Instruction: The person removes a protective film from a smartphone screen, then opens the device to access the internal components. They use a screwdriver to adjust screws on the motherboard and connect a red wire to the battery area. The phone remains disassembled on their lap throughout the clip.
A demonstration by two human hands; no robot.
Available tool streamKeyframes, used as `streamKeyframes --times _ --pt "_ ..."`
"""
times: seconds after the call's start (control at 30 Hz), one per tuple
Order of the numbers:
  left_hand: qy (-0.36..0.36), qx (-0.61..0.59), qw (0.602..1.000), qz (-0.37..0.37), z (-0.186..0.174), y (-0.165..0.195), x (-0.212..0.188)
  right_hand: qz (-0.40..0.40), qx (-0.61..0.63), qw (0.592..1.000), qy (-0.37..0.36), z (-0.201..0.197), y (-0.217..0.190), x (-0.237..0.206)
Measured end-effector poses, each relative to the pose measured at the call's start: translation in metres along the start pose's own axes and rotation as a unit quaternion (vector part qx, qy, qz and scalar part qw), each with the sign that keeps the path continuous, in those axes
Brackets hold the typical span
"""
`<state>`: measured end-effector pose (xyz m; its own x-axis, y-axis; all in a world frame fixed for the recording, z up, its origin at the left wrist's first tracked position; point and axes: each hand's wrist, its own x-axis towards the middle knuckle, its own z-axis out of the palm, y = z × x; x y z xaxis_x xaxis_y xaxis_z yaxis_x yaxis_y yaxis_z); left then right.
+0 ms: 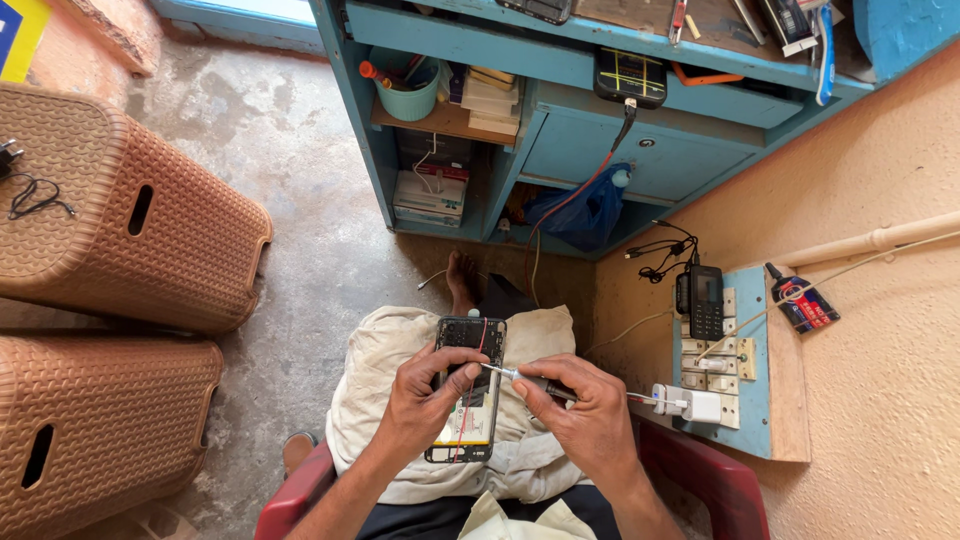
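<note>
- Opened phone point(467, 390), back cover off, lying lengthwise over the lap on a pale cloth point(385, 360), upper end pointing away from the body.
- Left hand point(425, 400) closed around the phone's left edge, thumb across its middle, fingers beneath.
- Right hand point(585, 415) closed on a slim screwdriver point(525, 378), just right of the phone; metal tip touching the phone's upper right part.
- Red wire running lengthwise down the exposed interior; yellow patch at the lower end, near the left wrist.
- Blue bench point(600, 70) ahead: teal cup point(410, 95) of tools on a shelf, stacked flat boxes point(490, 100) beside it, white box with red band point(430, 190) below.
- Blue plastic bag point(585, 215) under the bench drawer.
- Small black-and-red packet point(805, 305) on the wall board at right, beside a black handset point(705, 300).
- Yellow-and-blue sign corner point(20, 35) at top left.
- Two brown woven-pattern stools point(120, 210) on the floor, left.
</note>
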<state>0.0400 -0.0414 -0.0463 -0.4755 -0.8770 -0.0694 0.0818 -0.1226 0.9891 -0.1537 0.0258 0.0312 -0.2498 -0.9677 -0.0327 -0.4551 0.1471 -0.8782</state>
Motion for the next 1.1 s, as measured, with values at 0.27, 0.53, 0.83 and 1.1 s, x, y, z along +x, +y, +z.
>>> streamKeyframes --times 0.27,0.53,0.83,1.1 --pt "-0.012 0.019 0.999 -0.030 0.002 0.005 0.000 0.013 -0.008 1.000 -0.013 -0.004 -0.001 0.000" --pt "0.012 0.030 0.999 -0.014 0.004 0.016 0.000 -0.035 -0.074 0.995 0.047 -0.006 -0.011 -0.005" --pt "0.034 0.095 0.993 0.058 0.006 0.019 -0.002 -0.113 -0.147 0.982 0.043 -0.002 -0.019 -0.005" --pt "0.036 0.133 0.988 0.070 0.007 0.021 -0.002 -0.130 -0.166 0.977 0.042 -0.001 -0.020 -0.002"
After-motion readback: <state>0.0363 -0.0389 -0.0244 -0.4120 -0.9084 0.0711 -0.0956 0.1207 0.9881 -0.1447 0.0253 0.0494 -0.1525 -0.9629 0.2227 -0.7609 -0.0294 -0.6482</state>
